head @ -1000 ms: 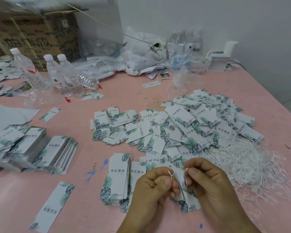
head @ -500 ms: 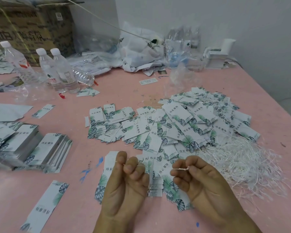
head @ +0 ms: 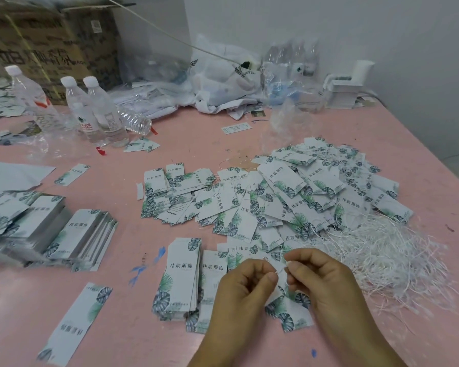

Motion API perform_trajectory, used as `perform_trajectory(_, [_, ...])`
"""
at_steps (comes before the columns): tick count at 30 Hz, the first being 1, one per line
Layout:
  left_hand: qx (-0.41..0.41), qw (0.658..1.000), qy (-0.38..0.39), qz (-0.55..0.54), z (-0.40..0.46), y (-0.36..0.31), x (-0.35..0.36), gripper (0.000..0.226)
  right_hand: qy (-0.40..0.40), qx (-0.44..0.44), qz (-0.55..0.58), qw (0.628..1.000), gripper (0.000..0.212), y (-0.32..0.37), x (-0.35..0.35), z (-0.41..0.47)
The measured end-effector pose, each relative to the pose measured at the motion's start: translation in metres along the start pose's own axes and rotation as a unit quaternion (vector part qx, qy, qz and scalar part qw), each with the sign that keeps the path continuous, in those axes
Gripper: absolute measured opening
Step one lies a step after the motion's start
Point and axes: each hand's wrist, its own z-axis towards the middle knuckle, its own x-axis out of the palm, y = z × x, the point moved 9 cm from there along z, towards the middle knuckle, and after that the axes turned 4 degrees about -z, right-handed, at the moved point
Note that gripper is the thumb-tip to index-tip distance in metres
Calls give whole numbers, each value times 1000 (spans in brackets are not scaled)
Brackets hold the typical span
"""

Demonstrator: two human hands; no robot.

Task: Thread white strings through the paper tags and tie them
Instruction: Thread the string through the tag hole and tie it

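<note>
Pinching a short white string [head: 281, 271] between them, the left hand [head: 243, 290] and right hand [head: 321, 279] meet low in the frame over the pink table [head: 170, 133], each with thumb and forefinger clamped on the string and the other fingers curled in. A tag [head: 289, 311] hangs just under the fingers, its leaf-printed end resting on the table; whether the string already runs through its hole I cannot tell, as the fingers hide that spot. The tag looks like thin coated card: light, flat, stiff enough to keep its shape but easy to crease, so it is best held by the top edge near the hole. The string seems limp, fine and a little slick, likely to slip unless nipped close to its ends. Just left of the hands lies a neat stack of tags [head: 182, 274], long white rectangles with green and grey palm leaves and dark lettering. Beyond the hands spreads a loose heap of tags [head: 289, 197], many with strings showing. Right of the hands sits a tangled pile of strings [head: 382, 255], wiry and frayed-looking. More stacks [head: 72, 234] stand at far left, with clear plastic bottles [head: 96, 112] behind them.
</note>
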Motion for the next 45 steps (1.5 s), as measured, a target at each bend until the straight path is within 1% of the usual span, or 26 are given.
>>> perform_trajectory(4, [14,1000,-22,-4,-4,-2,-4,4,4,-22,-41,999,27,6,6,-5])
perform_trajectory(7, [29,999,-25,9,-6,-5,-4,10,6,-39,-71,997,28,10,9,-8])
perform_trajectory(15, [30,998,-49,24,-8,-7,-8,14,-10,-62,-79,995,35,15,11,-11])
perform_trajectory(20, [25,998,-57,29,-7,-7,-10,14,-15,-68,-74,995,34,16,10,-13])
perform_trajectory(24, [24,997,-61,31,-7,-6,-10,11,-8,-76,-81,994,35,15,12,-12])
perform_trajectory(31, [24,997,-59,34,-7,-4,-10,12,-5,-86,-110,990,35,10,13,-10])
perform_trajectory(33, [27,997,-63,44,-7,-4,-12,13,0,-82,-100,992,35,9,13,-9])
perform_trajectory(39, [32,997,-40,54,-7,-3,-10,15,33,-75,-93,992,27,6,10,-4])
perform_trajectory(43, [41,998,-24,49,-8,-3,-9,17,77,-54,-53,994,10,4,14,-1])
perform_trajectory(45, [53,997,-22,54,-8,-5,-10,14,94,-32,-22,995,13,-1,14,1])
